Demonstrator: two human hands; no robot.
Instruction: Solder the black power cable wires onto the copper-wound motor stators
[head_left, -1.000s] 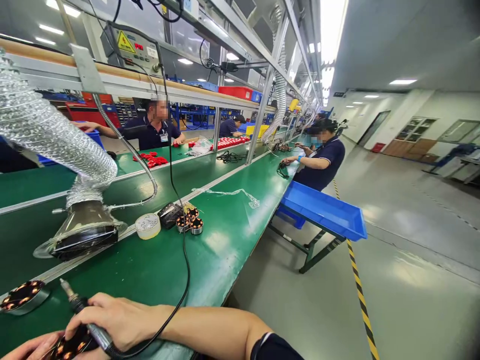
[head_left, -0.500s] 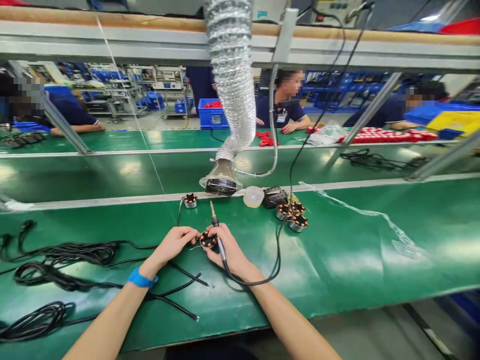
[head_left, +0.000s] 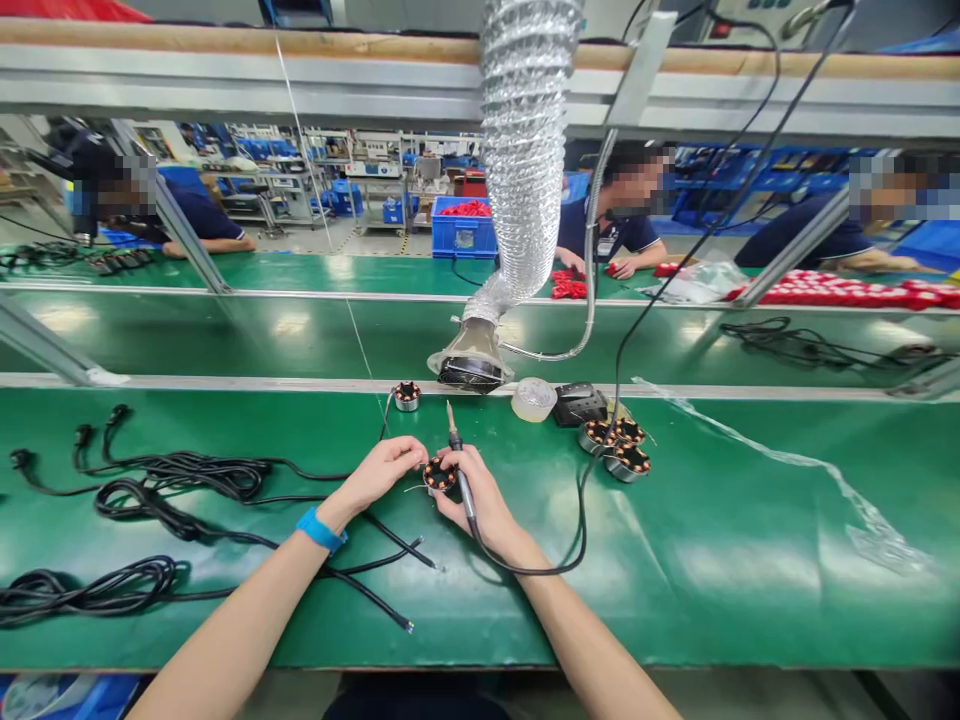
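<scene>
My right hand (head_left: 486, 505) holds a soldering iron (head_left: 463, 478), its tip pointing away from me. The same hand also grips a motor stator (head_left: 441, 476), a metal ring with copper windings. At the stator's left edge, my left hand (head_left: 384, 472) has its fingertips pinched together; what is between them is too small to make out. A thin wire end sticks out to the stator's left. One more stator (head_left: 407, 397) stands farther back with a lead on it. To the right, several stators (head_left: 627, 462) sit in a cluster beside the iron's cable.
Coiled black power cables (head_left: 187, 475) lie at left, their stripped ends under and beside my left forearm. A fume extraction hood (head_left: 474, 362) hangs ahead. Behind the hands are a round translucent tub (head_left: 534, 399) and a black object (head_left: 580, 404). Co-workers sit across the bench.
The view has swung left, so the scene sits farther right. Both hands stay close together at the stator, and the right hand keeps the soldering iron. The left fingers have shifted slightly at its edge.
</scene>
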